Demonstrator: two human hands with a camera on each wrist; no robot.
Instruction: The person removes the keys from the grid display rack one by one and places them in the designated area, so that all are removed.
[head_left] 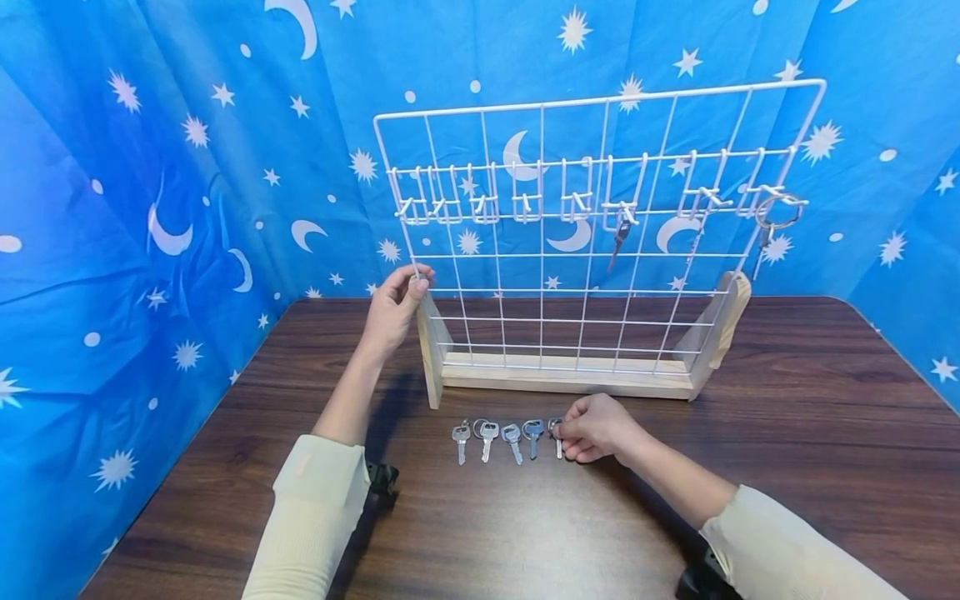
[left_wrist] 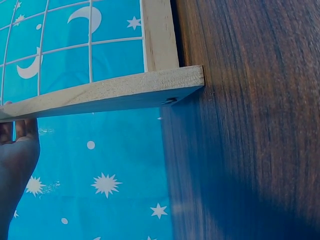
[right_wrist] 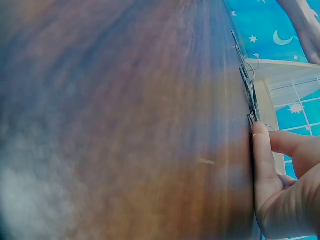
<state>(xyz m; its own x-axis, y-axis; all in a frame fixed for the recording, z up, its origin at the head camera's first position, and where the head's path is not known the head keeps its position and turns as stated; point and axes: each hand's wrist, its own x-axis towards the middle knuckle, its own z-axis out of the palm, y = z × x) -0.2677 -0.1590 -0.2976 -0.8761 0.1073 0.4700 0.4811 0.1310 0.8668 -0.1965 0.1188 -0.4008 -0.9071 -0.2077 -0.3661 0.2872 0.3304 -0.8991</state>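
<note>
A white wire grid rack (head_left: 542, 290) with a wooden base stands on the table. My left hand (head_left: 393, 310) grips the top of its left wooden side panel (head_left: 429, 350), thumb in front. In the left wrist view, the fingers (left_wrist: 19, 131) bend over that panel's edge. At the right end of a row of keys on the table, my right hand (head_left: 602, 427) pinches a key (head_left: 558, 450) by its head. To its left lie a bluish key (head_left: 533, 430) and several silver keys (head_left: 489, 432), with rings at their heads. The right wrist view shows fingertips at the table surface.
Several white hooks (head_left: 527, 202) hang along the grid's upper wires. A key (head_left: 620, 237) hangs from one hook, and a large ring (head_left: 780, 212) with a key hangs at the far right. Blue star-patterned cloth (head_left: 187, 275) surrounds the brown table (head_left: 810, 450).
</note>
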